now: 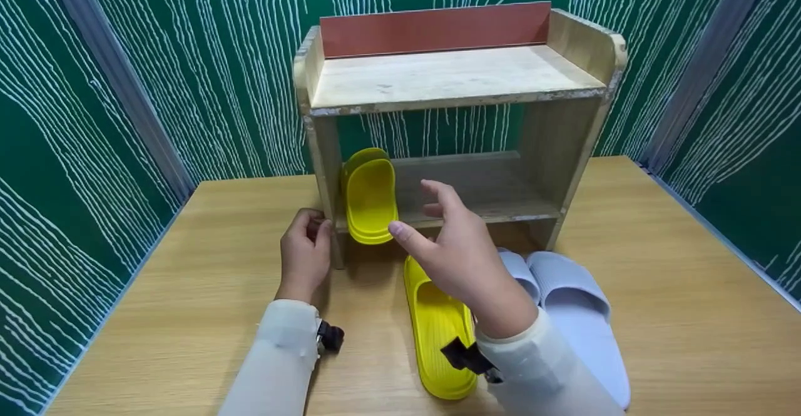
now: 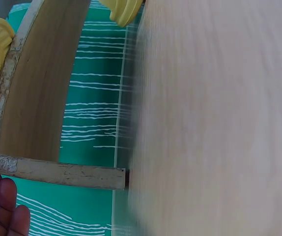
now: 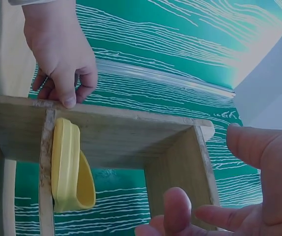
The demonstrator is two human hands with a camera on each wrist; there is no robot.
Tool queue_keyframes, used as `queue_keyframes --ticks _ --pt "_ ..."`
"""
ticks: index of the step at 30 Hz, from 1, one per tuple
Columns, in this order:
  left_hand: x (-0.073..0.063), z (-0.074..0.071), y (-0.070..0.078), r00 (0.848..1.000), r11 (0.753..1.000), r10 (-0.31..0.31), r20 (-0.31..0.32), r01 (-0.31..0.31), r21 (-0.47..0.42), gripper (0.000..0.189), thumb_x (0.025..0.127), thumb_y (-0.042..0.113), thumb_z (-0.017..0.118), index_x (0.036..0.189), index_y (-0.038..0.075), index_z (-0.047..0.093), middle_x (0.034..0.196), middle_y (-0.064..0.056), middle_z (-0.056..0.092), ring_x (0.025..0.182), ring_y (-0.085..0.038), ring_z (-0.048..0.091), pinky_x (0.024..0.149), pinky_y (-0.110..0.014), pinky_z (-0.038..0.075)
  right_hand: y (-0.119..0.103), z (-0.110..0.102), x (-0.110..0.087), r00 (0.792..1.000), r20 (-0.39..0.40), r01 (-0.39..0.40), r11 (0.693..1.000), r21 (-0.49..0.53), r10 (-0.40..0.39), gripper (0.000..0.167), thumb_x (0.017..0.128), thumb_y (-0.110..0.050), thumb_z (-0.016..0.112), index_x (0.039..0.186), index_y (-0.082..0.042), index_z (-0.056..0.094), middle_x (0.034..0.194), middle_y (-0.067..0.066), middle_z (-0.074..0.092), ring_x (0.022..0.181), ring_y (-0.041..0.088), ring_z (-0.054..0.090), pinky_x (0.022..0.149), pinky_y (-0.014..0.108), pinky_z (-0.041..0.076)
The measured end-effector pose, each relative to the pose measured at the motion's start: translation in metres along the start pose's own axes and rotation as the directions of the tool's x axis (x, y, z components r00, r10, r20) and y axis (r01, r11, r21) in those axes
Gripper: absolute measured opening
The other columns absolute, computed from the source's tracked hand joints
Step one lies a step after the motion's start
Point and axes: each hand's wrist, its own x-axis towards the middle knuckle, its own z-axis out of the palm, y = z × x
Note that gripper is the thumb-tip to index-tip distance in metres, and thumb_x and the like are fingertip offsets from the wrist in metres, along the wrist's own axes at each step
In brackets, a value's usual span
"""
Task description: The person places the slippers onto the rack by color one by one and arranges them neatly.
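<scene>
A small wooden shelf rack (image 1: 457,78) stands upright on the table. On its lower shelf, close to the left side panel, sits a yellow slipper (image 1: 370,197), its heel end jutting past the front edge. My left hand (image 1: 305,247) holds the outer front edge of that panel, its fingers bent, as the right wrist view also shows. My right hand (image 1: 466,253) hovers in front of the rack with fingers spread and nothing in it. Its thumb overlaps the slipper's heel in the head view. Below it, another yellow slipper (image 1: 438,334) lies on the table.
Two pale lavender slippers lie at the right, the outer slipper (image 1: 579,316) partly covered by my right sleeve, the inner slipper (image 1: 520,272) mostly hidden by my hand. Green walls (image 1: 244,78) with white streaks enclose the wooden table (image 1: 188,278) behind and at both sides.
</scene>
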Motion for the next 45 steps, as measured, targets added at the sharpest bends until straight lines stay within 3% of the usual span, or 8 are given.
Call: queue_keyframes --ticks 14,28,35,41,45 --pt "-0.001 -0.001 -0.001 1.0 1.0 -0.021 0.013 0.021 -0.006 0.014 0.109 0.02 0.059 0.123 0.016 0.06 0.106 -0.006 0.062 0.097 -0.023 0.059 0.086 -0.035 0.055 0.014 -0.023 -0.007 1.0 0.008 0.028 0.996 -0.087 -0.027 0.083 0.095 -0.056 0.073 0.163 -0.031 0.032 0.159 0.008 0.05 0.131 0.035 0.063 0.101 0.053 0.056" --pt "0.0 -0.001 0.0 1.0 1.0 -0.005 -0.001 0.005 0.016 0.014 0.109 0.02 0.06 0.122 0.015 0.06 0.104 -0.006 0.062 0.095 -0.023 0.058 0.084 -0.034 0.054 0.025 -0.044 -0.016 0.998 0.023 0.065 0.992 -0.11 -0.063 0.084 0.095 -0.057 0.073 0.163 -0.03 0.032 0.159 0.012 0.05 0.119 0.035 0.069 0.087 0.049 0.062" --pt "0.0 0.0 -0.001 1.0 1.0 0.016 -0.006 -0.016 0.013 0.013 0.108 0.02 0.061 0.12 0.014 0.062 0.102 -0.006 0.063 0.094 -0.023 0.058 0.084 -0.033 0.054 0.032 -0.049 -0.019 0.996 0.05 0.085 0.985 -0.152 -0.079 0.084 0.095 -0.058 0.072 0.163 -0.027 0.033 0.158 0.016 0.051 0.128 0.038 0.064 0.096 0.057 0.058" --pt "0.0 0.0 0.0 1.0 1.0 0.021 0.002 -0.021 0.006 0.013 0.108 0.021 0.062 0.119 0.014 0.062 0.102 -0.007 0.063 0.094 -0.023 0.058 0.083 -0.034 0.054 0.038 -0.052 -0.023 0.994 0.074 0.086 0.984 -0.153 -0.075 0.085 0.094 -0.058 0.074 0.162 -0.025 0.034 0.156 0.018 0.053 0.112 0.03 0.07 0.084 0.045 0.063" --pt "0.0 0.0 0.001 1.0 1.0 0.013 0.007 -0.013 0.004 0.013 0.109 0.021 0.061 0.12 0.014 0.061 0.102 -0.007 0.062 0.094 -0.023 0.058 0.084 -0.034 0.054 0.039 -0.053 -0.025 0.993 0.09 0.084 0.985 -0.151 -0.071 0.087 0.093 -0.059 0.074 0.162 -0.024 0.035 0.156 0.018 0.053 0.11 0.028 0.072 0.081 0.043 0.064"
